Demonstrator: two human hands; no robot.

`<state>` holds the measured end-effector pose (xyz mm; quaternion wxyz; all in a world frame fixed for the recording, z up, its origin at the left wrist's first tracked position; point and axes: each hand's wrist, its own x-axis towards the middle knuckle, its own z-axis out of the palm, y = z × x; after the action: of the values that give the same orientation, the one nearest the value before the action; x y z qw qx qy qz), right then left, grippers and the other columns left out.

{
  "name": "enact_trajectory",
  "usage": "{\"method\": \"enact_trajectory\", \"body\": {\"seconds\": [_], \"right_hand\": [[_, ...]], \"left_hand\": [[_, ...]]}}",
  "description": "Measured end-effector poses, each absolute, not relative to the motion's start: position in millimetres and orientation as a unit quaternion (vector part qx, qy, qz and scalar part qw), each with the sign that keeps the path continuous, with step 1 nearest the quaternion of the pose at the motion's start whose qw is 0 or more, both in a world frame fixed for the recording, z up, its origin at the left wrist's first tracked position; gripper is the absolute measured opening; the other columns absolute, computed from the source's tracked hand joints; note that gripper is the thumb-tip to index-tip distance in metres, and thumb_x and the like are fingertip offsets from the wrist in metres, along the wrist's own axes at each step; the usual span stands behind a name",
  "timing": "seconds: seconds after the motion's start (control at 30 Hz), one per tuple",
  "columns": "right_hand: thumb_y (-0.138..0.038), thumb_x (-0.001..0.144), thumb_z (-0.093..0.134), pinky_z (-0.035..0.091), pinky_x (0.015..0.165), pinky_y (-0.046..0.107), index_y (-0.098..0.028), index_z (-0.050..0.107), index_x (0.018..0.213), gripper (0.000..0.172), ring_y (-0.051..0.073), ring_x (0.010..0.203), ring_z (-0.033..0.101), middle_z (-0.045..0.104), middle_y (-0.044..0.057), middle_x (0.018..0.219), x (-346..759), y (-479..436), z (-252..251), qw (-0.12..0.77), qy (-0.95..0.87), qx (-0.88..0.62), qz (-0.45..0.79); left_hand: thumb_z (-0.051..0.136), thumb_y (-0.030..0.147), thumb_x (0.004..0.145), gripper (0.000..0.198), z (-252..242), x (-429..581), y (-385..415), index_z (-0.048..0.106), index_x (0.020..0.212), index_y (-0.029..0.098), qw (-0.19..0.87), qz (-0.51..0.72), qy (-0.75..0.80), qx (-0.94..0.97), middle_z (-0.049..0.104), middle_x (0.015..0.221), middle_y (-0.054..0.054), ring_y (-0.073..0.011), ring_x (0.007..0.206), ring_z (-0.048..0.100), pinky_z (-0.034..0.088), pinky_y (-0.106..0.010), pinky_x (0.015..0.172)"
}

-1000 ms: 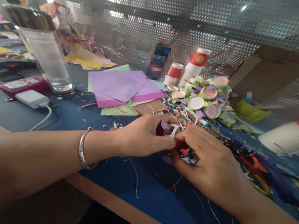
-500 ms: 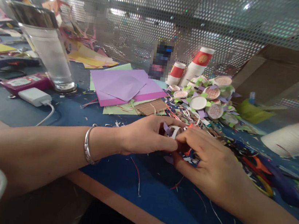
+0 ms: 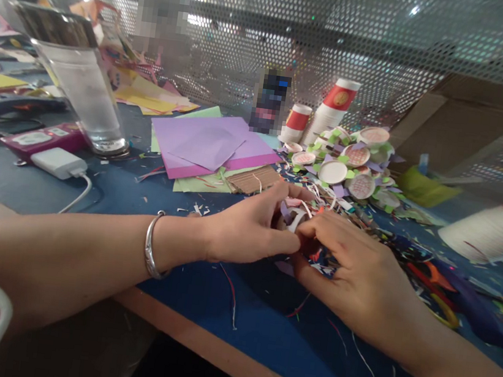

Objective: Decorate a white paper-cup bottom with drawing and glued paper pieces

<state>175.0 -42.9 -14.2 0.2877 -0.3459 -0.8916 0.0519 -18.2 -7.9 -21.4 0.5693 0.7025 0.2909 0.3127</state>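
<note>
Between my hands is a small white paper-cup piece with a purple paper tab on its left side. My left hand curls round it from the left, thumb in front and fingers behind. My right hand pinches at its right edge, and its fingertips are partly hidden. Just beyond my hands lies a heap of similar round cup pieces with green and purple tabs. Twisted cords and paper scraps lie under and around my fingers.
Purple paper sheets and a corrugated cardboard piece lie behind my left hand. Stacked paper cups stand at the back. A water bottle and white charger are left; scissors and a glue gun are right.
My left hand's fingers have lifted and opened slightly around the cup piece, showing more of it. My right hand stays nearly in place, still pinching its edge.
</note>
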Motion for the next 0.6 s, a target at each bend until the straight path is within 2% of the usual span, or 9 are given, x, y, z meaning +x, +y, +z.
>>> {"method": "enact_trajectory", "body": {"seconds": [0.2, 0.37, 0.43, 0.6], "right_hand": [[-0.012, 0.089, 0.058, 0.045, 0.069, 0.031, -0.022, 0.055, 0.086, 0.011, 0.017, 0.074, 0.059, 0.061, 0.000, 0.079, 175.0, -41.0, -11.9, 0.291, -0.890, -0.348, 0.043], [-0.014, 0.091, 0.060, 0.045, 0.070, 0.031, -0.022, 0.057, 0.087, 0.010, 0.017, 0.077, 0.059, 0.062, 0.000, 0.082, 175.1, -39.6, -12.6, 0.313, -0.876, -0.363, 0.041], [-0.014, 0.092, 0.061, 0.046, 0.070, 0.031, -0.021, 0.058, 0.087, 0.010, 0.016, 0.076, 0.059, 0.062, 0.000, 0.082, 174.8, -39.2, -12.4, 0.316, -0.876, -0.363, 0.033], [-0.014, 0.093, 0.060, 0.049, 0.074, 0.033, -0.021, 0.061, 0.093, 0.007, 0.017, 0.080, 0.062, 0.066, 0.002, 0.088, 177.3, -38.1, -12.6, 0.320, -0.874, -0.363, 0.026]], "left_hand": [[0.057, 0.015, 0.079, 0.082, -18.9, -16.0, -15.2, 0.024, 0.154, 0.012, 0.495, 0.339, 0.327, 0.730, 0.050, 0.081, 0.005, -0.0104, 0.066, 0.048, 0.039, -0.027, 0.063], [0.054, 0.019, 0.086, 0.073, -24.4, -14.7, -15.0, 0.026, 0.153, 0.014, 0.468, 0.360, 0.350, 0.727, 0.047, 0.079, 0.005, -0.0109, 0.066, 0.048, 0.040, -0.028, 0.064], [0.055, 0.019, 0.085, 0.071, -26.3, -13.0, -13.6, 0.028, 0.151, 0.016, 0.505, 0.369, 0.346, 0.699, 0.052, 0.081, 0.004, -0.0119, 0.070, 0.052, 0.044, -0.028, 0.067], [0.055, 0.009, 0.077, 0.067, -23.1, -5.7, -11.4, 0.034, 0.140, 0.020, 0.684, 0.400, 0.339, 0.507, 0.062, 0.080, 0.002, -0.0133, 0.071, 0.060, 0.053, -0.030, 0.074]]}}
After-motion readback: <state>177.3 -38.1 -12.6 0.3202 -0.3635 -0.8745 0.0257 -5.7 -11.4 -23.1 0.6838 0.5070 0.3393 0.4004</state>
